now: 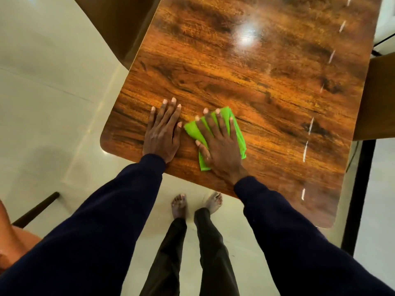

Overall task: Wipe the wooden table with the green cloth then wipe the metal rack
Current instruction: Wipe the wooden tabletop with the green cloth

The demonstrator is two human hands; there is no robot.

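Our right hand (220, 146) lies flat on the cloth (191, 130), fingers straight and spread, thumb out toward nine o'clock — nothing curls round the fabric; palm and fingers only press it down. The cloth, bright green and folded, shows between the fingers and juts past the hand at ten, three and seven o'clock. It rests on the table (256, 77), near the top's seven o'clock corner, close to the edge nearest us.

Our left hand (162, 133) sits just beside the cloth, at its nine o'clock, palm down on bare wood with straight fingers pointing to twelve; it holds nothing. Its thumb tip comes close to the cloth's edge — whether they touch we cannot tell. Both wrists run into dark blue sleeves (96, 231) that come up from six o'clock.

The top is glossy, dark-grained brown wood with rounded corners. A white glare (245, 37) sits on it at about one o'clock from the hands, and a row of short white glints (307, 144) runs along its three o'clock side. Below the near edge, at six o'clock, our bare feet (179, 206) stand on a pale floor (42, 92), under black trousers (171, 253). A black post (359, 189) stands at four o'clock, beside the table.
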